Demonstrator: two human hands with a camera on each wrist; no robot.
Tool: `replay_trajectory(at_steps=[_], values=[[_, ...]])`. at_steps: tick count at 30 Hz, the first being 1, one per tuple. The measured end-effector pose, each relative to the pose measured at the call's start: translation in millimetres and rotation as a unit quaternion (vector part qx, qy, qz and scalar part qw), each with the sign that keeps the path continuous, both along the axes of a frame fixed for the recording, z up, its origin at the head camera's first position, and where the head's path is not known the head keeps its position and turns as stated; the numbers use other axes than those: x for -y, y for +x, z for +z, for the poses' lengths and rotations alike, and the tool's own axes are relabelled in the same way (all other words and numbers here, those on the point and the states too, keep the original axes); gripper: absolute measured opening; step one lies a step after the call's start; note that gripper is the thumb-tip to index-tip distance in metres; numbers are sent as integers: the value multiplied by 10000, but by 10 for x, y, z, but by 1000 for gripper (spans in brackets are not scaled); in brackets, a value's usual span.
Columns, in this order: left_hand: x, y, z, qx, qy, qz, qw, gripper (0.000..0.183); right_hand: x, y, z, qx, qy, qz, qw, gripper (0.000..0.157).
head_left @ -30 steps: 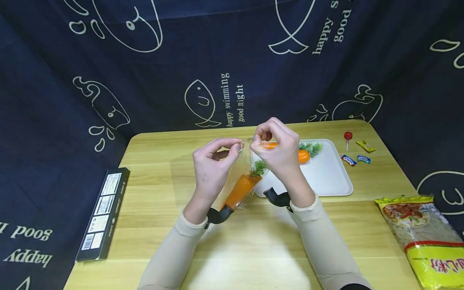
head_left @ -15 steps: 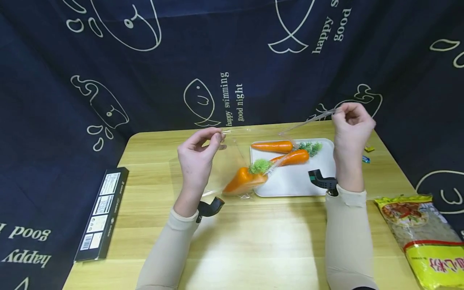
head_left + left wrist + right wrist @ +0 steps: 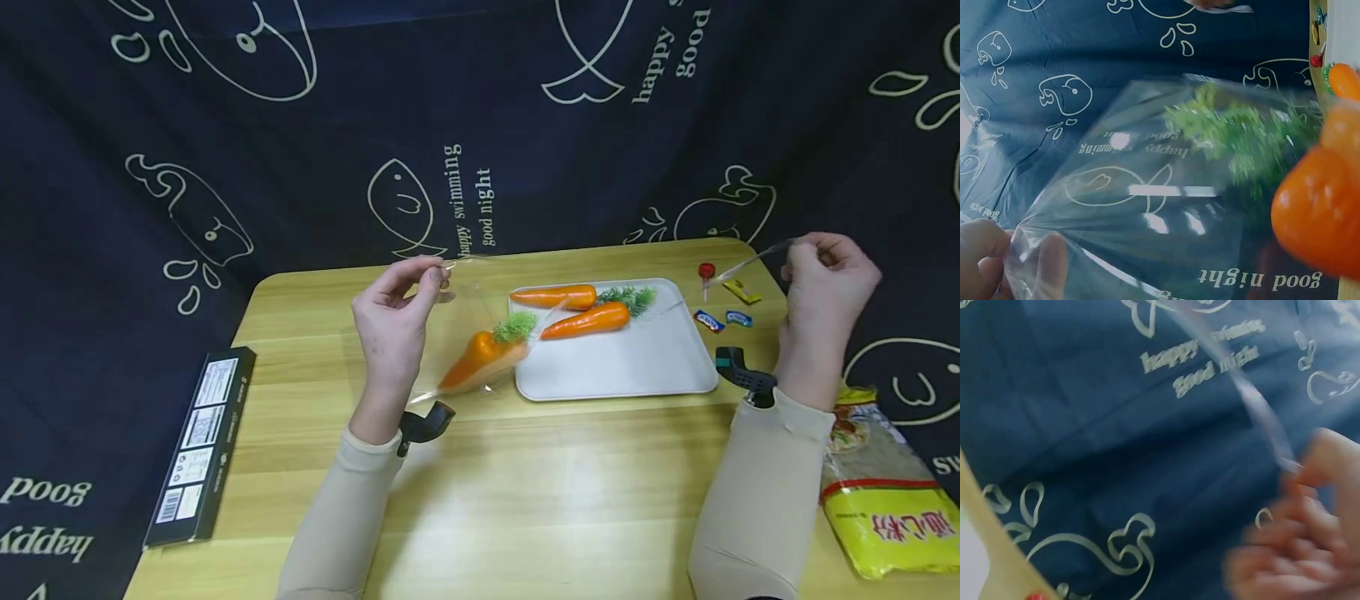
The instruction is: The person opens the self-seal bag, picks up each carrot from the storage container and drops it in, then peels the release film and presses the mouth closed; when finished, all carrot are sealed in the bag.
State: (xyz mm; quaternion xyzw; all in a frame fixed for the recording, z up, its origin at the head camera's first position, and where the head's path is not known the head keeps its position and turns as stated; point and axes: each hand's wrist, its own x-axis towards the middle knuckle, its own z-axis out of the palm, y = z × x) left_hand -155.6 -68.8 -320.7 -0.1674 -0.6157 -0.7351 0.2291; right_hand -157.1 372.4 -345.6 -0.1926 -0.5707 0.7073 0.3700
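Note:
My left hand [image 3: 392,321] pinches the edge of a clear plastic bag [image 3: 461,312], and in the left wrist view its thumb and fingers crease the film. Orange carrot [image 3: 480,360] with a green leafy top shows inside the bag; whether it is one or more cannot be told. My right hand [image 3: 828,292], far to the right, pinches the end of a thin clear strip [image 3: 742,265] that trails left toward the bag. Its far end is too faint to follow. In the right wrist view the strip [image 3: 1260,409] runs up from blurred fingertips.
Two carrots [image 3: 588,320] with green tops lie on a white tray [image 3: 675,367] right of the bag. Behind the right hand are a red lollipop [image 3: 707,272] and several wrapped candies [image 3: 738,318]. A yellow noodle packet [image 3: 892,517] lies right; a black box [image 3: 201,446] lies left.
My right hand has moved far to the right, away from the left hand, drawing the clear strip out. The left hand has shifted slightly left, still holding the bag.

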Motion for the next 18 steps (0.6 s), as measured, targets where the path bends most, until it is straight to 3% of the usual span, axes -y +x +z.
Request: replay_trajectory(at_steps=[1,2,3,4,6,8,12,14,16,18], values=[[4,-1,-3,-1,-30,14,10000,20,-35,-21,-73,632,428,313,9966,14],[8,-4,-10,-4,-64,25,10000,21,-64,-49,-157,1338,993,672,9837,12],[11,-6,-14,7,-76,34,10000,21,-86,-85,-248,2006,1622,1039,9606,13],[13,-9,-17,17,-79,40,10000,21,-106,-126,-344,2551,2181,1427,9311,18],[14,-13,-22,39,-104,66,9999,20,-139,-203,-536,3293,3022,2073,8702,34],[11,-18,-27,60,-119,84,9999,19,-164,-276,-706,3730,3335,2462,8301,45],[1,-25,-33,64,-144,79,9998,18,-209,-342,-914,4234,3527,2807,7859,47],[-1,-24,-31,78,-121,55,9999,18,-217,-353,-946,4301,3754,2829,7707,45],[1,-22,-26,76,-132,44,9999,18,-218,-360,-939,4245,4148,2628,7607,40],[1,-20,-21,71,-131,54,9999,18,-205,-363,-902,4123,4456,2263,7618,38]])
